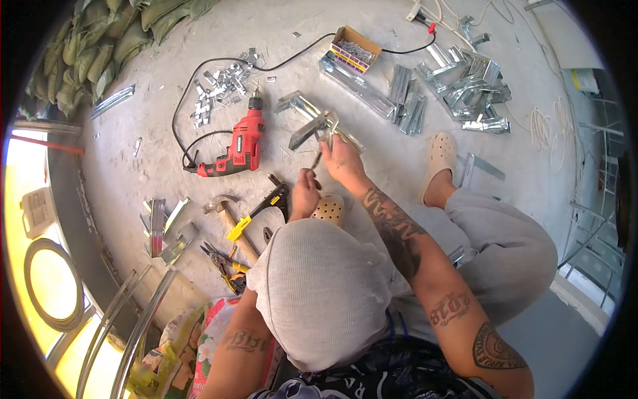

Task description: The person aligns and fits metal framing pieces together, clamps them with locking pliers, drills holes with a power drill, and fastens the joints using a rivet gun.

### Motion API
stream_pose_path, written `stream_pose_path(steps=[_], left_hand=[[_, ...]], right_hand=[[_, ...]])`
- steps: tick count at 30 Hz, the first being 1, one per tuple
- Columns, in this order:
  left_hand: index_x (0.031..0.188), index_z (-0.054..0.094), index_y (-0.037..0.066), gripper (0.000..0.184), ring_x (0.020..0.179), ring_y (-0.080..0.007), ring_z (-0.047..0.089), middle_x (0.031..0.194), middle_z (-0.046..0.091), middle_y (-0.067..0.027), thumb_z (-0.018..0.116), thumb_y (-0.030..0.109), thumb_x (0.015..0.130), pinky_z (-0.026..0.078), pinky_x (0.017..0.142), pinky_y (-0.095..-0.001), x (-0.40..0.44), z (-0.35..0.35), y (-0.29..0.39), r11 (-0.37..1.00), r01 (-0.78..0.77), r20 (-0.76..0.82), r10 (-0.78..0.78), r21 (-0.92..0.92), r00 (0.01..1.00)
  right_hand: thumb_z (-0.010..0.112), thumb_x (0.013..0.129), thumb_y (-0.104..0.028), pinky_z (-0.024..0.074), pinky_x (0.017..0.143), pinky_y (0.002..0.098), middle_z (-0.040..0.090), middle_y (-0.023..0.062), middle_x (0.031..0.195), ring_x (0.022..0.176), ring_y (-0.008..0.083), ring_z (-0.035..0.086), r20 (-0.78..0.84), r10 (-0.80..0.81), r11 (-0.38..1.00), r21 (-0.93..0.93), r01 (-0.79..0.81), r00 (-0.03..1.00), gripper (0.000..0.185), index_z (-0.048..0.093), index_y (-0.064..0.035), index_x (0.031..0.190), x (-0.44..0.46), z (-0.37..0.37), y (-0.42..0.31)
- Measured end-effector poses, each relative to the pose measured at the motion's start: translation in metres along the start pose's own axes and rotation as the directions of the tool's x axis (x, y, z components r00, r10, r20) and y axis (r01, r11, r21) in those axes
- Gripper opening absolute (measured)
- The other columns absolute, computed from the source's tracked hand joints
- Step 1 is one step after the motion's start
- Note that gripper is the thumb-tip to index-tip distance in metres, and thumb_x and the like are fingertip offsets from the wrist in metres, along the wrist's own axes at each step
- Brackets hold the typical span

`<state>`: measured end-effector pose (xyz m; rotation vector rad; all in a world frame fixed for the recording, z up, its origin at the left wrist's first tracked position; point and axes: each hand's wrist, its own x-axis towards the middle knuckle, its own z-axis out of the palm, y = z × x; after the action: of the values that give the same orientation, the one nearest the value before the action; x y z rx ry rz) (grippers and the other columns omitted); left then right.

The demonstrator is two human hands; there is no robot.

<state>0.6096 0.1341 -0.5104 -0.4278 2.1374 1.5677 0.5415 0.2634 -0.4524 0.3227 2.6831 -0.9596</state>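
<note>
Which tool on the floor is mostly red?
The power drill, lying beside the pile of small metal pieces. Its red body sets it apart: the hammer has a wooden handle instead.

"What's in front of the right hand [343, 159]?"

"On my feed, metal pieces [307, 132]. Left of those I see the drill [244, 143], on the floor [392, 163]."

"And beyond?"

"I have a box [349, 59] with fasteners [355, 50] in it, bracket pile [475, 83] to its right. The hammer [231, 223] lies nearer than the drill."
</note>
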Motion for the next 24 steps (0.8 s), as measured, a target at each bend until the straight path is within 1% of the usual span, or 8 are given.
stream_pose_path(steps=[4,5,6,9,14,16,22,24], left_hand=[[0.126,0.05,0.005,0.042,0.084,-0.0259,0.067,0.104,0.066,-0.0189,0.037,0.04,0.106,0.051,0.069,-0.0365,-0.01,0.013,0.004,0.994,-0.084,0.138,0.093,-0.069,0.986],[0.139,0.043,0.006,0.061,0.113,-0.0264,0.057,0.129,0.057,-0.0165,0.032,0.054,0.104,0.046,0.093,-0.0415,-0.008,0.002,0.008,0.982,0.169,0.313,-0.137,-0.078,0.94],[0.139,0.043,0.006,0.061,0.113,-0.0264,0.057,0.129,0.057,-0.0165,0.032,0.054,0.104,0.046,0.093,-0.0415,-0.008,0.003,0.014,0.982,0.169,0.314,-0.136,-0.079,0.939],[0.139,0.047,0.009,0.061,0.122,-0.0248,0.052,0.136,0.056,-0.0101,0.038,0.055,0.101,0.034,0.106,-0.0448,-0.013,0.001,0.038,0.718,0.299,0.381,-0.05,-0.629,0.923],[0.114,0.056,0.006,0.039,0.1,-0.025,0.056,0.102,0.06,-0.0084,0.053,0.041,0.098,0.04,0.093,-0.0427,-0.008,-0.011,-0.004,0.472,0.538,0.58,-0.067,-0.699,0.812],[0.104,0.054,0.006,0.035,0.09,-0.0245,0.055,0.089,0.056,-0.0077,0.056,0.041,0.096,0.041,0.085,-0.0409,-0.03,-0.027,0.035,0.427,0.551,0.547,-0.144,-0.717,0.825],[0.107,0.057,0.008,0.043,0.087,-0.0273,0.06,0.09,0.062,-0.0096,0.053,0.05,0.096,0.046,0.082,-0.0397,-0.068,-0.092,0.073,0.309,0.691,0.631,-0.283,-0.653,0.722],[0.118,0.055,0.002,0.051,0.088,-0.0212,0.062,0.092,0.065,-0.0102,0.05,0.048,0.099,0.049,0.081,-0.0355,-0.081,-0.119,0.066,0.452,0.617,0.606,-0.191,-0.644,0.772]], right_hand=[[0.056,0.095,-0.032,0.0504,0.076,0.0544,0.066,0.0288,0.087,0.084,0.0465,0.064,0.124,0.059,0.998,0.013,-0.061,0.99,0.037,0.051,-0.0007,0.114,-0.009,-0.014,-0.008],[0.056,0.095,-0.032,0.0508,0.076,0.0534,0.066,0.0276,0.085,0.083,0.0459,0.064,0.117,0.05,0.999,0.006,-0.051,0.992,0.036,0.052,-0.0004,0.112,-0.013,-0.015,-0.008],[0.056,0.095,-0.031,0.0513,0.076,0.0523,0.067,0.0265,0.083,0.082,0.0453,0.065,0.106,0.038,0.999,-0.001,-0.038,0.994,0.035,0.053,-0.0001,0.111,-0.014,-0.015,-0.005],[0.057,0.093,-0.03,0.0525,0.073,0.0488,0.068,0.0235,0.081,0.08,0.0425,0.066,0.248,-0.013,0.956,0.289,-0.061,0.969,0.034,0.056,-0.0001,0.111,-0.03,-0.01,0.002],[0.061,0.087,-0.024,0.051,0.08,0.047,0.068,0.0202,0.089,0.09,0.0386,0.065,0.107,-0.099,0.981,0.175,0.079,0.989,0.037,0.057,-0.0069,0.12,-0.024,-0.014,0.03],[0.067,0.083,-0.022,0.0463,0.089,0.045,0.063,0.0151,0.101,0.104,0.0349,0.058,-0.142,-0.342,0.922,-0.242,0.303,0.929,0.042,0.057,-0.0096,0.122,-0.007,-0.004,0.041],[0.063,0.085,-0.014,0.0427,0.09,0.042,0.061,0.0124,0.101,0.106,0.0312,0.056,-0.015,-0.346,0.839,-0.452,0.303,0.938,0.031,0.059,-0.0096,0.116,0.048,0.015,0.047],[0.063,0.087,-0.016,0.0425,0.089,0.0421,0.063,0.0127,0.099,0.104,0.0307,0.058,0.022,-0.366,0.815,-0.476,0.332,0.93,0.029,0.06,-0.0094,0.115,0.061,0.015,0.049]])
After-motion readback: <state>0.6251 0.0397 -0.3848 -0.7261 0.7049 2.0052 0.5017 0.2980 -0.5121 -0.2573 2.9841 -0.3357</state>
